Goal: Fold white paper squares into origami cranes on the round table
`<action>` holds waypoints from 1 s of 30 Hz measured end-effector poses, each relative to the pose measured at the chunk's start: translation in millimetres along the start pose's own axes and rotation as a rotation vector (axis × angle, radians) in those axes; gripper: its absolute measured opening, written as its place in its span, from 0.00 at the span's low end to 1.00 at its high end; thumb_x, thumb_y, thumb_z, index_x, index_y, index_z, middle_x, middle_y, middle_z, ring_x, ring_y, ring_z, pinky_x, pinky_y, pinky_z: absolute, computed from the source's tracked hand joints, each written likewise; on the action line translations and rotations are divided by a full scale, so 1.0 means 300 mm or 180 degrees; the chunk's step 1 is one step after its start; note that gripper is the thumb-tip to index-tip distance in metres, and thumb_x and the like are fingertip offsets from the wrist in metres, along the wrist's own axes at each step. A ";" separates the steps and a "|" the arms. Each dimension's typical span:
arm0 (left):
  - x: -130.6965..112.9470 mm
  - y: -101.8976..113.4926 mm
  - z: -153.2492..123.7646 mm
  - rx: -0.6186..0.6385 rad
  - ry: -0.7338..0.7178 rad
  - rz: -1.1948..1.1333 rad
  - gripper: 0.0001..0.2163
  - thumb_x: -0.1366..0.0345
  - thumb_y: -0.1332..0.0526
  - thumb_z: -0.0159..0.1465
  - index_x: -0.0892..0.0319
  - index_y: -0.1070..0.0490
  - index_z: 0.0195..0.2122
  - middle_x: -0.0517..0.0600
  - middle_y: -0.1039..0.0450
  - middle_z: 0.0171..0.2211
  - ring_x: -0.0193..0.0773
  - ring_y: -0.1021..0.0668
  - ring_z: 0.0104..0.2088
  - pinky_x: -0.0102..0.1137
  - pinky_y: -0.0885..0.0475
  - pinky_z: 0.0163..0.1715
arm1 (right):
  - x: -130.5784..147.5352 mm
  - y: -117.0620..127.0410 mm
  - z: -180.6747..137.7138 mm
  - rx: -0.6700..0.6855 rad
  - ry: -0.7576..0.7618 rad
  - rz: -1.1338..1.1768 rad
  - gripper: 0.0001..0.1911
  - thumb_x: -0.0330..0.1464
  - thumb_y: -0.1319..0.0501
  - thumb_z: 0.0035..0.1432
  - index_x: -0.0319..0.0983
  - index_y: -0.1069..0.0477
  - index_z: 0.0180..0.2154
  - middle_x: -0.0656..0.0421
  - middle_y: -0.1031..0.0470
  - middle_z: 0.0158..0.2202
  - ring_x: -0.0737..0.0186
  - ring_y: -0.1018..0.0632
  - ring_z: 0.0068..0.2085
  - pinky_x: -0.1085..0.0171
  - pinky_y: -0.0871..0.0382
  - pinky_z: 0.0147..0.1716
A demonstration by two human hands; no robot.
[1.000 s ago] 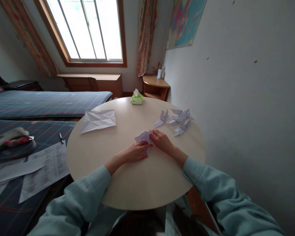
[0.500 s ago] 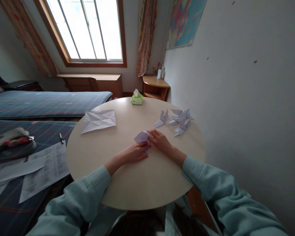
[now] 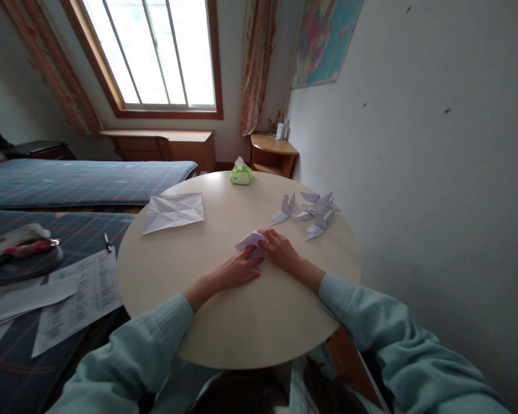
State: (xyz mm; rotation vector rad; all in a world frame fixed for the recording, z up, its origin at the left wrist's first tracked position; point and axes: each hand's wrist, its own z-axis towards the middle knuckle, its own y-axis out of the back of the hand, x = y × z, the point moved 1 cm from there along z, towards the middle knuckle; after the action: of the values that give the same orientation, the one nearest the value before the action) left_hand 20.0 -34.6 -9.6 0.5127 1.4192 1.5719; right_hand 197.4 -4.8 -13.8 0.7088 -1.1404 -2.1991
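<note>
A small piece of folded white paper (image 3: 251, 239) lies on the round table (image 3: 224, 328), between my two hands. My left hand (image 3: 240, 267) rests over its near left part, its fingers pressing on the paper. With fingers curled, my right hand (image 3: 280, 249) grips the paper's right edge. Part of the paper is hidden under the fingers. Beyond my right hand stands a folded paper bird (image 3: 284, 208), with a cluster of more paper birds (image 3: 320, 210) beside it. A creased sheet of paper (image 3: 175, 211) lies flat at the table's left.
A green tissue pack (image 3: 241, 173) stands at the table's far edge. To the left, printed sheets (image 3: 80, 299), a pen (image 3: 107, 242) and a bag-like item (image 3: 23, 250) lie on a plaid bed (image 3: 90, 230). A white wall (image 3: 435, 201) rises at the right.
The left hand's fingers have shifted slightly up onto the folded paper, and the paper's upper flap has changed shape a little. The right hand stays nearly in place.
</note>
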 end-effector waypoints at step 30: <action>0.018 -0.002 0.005 0.0056 -0.0205 0.0022 0.18 0.61 0.48 0.60 0.57 0.39 0.52 0.52 0.39 0.54 0.41 0.39 0.56 0.37 0.43 0.55 | -0.096 -0.027 -0.038 -0.0323 -0.0677 0.1859 0.35 0.36 0.39 0.49 0.38 0.51 0.56 0.48 0.35 0.50 0.58 0.29 0.46 0.57 0.32 0.42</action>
State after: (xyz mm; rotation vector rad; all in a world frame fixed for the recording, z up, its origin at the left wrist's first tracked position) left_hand 18.9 -29.3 -11.0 0.5742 1.3849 1.5362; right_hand 223.6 12.5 -20.6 0.0724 -1.1479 -1.8340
